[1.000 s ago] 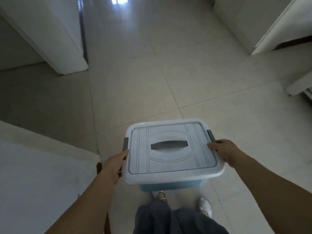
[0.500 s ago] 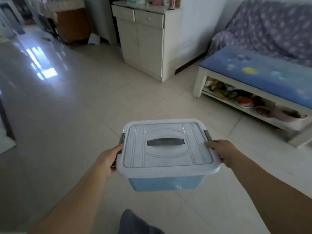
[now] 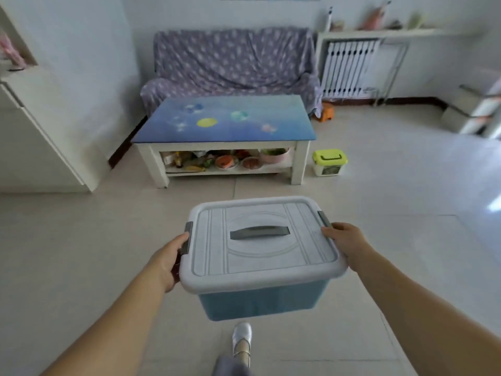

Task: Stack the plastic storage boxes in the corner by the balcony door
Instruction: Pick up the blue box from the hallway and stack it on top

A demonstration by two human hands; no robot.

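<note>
I carry a blue plastic storage box (image 3: 260,302) with a pale grey lid and a dark grey handle, held level above the tiled floor at mid-frame. My left hand (image 3: 169,257) grips its left side by the grey clip. My right hand (image 3: 345,244) grips the right side at the other clip. A smaller storage box with a lime-green lid (image 3: 329,162) stands on the floor by the right leg of the coffee table. More stacked boxes (image 3: 479,112), blurred, sit at the far right wall.
A blue-topped white coffee table (image 3: 225,123) stands ahead, bowls on its lower shelf, with a purple-covered sofa (image 3: 233,63) behind it. A white cabinet (image 3: 32,131) is at left, a radiator (image 3: 349,66) at back right, an orange stool (image 3: 325,112) beside the sofa. Open tile lies to the right.
The view has swung round from the hallway floor to the living room; the table and sofa now lie straight ahead. Both hands keep the same hold on the box.
</note>
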